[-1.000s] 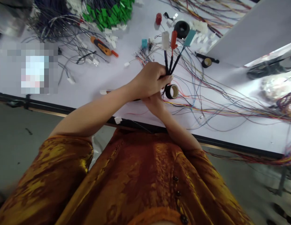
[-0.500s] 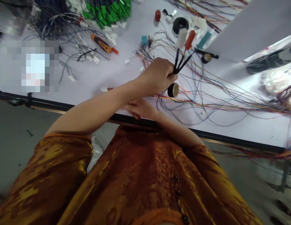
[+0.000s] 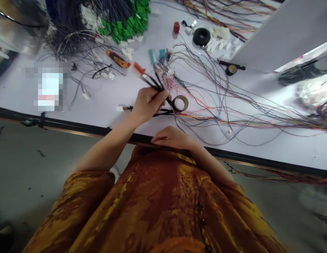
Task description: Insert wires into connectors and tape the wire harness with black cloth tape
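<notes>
The black-wrapped wires (image 3: 160, 84), pointed toward the far edge of the tabletop (image 3: 100, 105) half a second ago, have been swung leftward and are pinched between the thumb and fingers of the left hand (image 3: 149, 102). The right hand (image 3: 173, 137) has been drawn to the front edge; its fingers are bent close together, and whether anything is gripped cannot be told. Slim plastic plugs, orange (image 3: 139, 68) and pale blue (image 3: 152, 56), are carried at the wire ends. Beside the left hand, a ring-shaped tape roll (image 3: 187, 104) is seen open side up.
</notes>
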